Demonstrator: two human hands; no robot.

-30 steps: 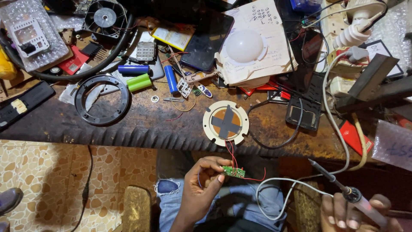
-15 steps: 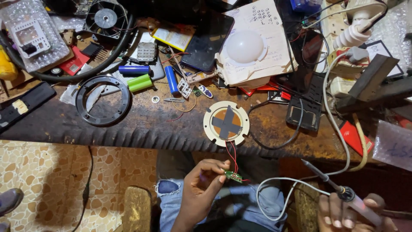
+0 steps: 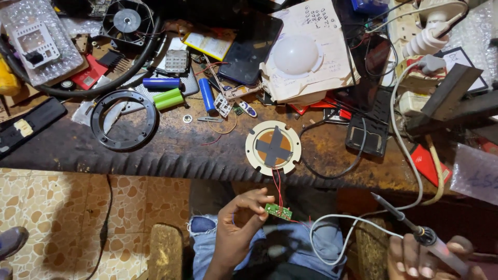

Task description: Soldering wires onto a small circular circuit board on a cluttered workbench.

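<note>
My left hand (image 3: 239, 226) pinches a small green circuit board (image 3: 278, 211) over my lap. Thin red and black wires (image 3: 276, 187) run from the board up to a round white disc with a grey cross on an orange centre (image 3: 273, 147), which lies at the front edge of the workbench (image 3: 181, 150). My right hand (image 3: 423, 256), low at the bottom right, grips a soldering iron (image 3: 415, 231). Its dark tip (image 3: 374, 196) points up and to the left, well to the right of the board. A white cable (image 3: 332, 228) loops from the iron over my jeans.
On the bench lie a black ring (image 3: 123, 120), blue and green cylindrical cells (image 3: 168, 98), a white bulb dome on paper (image 3: 295, 54), a black fan (image 3: 126, 22), a dark phone (image 3: 253, 49), a black box (image 3: 367, 136) and a power strip (image 3: 415, 31). Tiled floor (image 3: 62, 223) lies to the left.
The soldering iron and my right hand have shifted slightly left, towards the board. My left hand with the board has stayed nearly in place.
</note>
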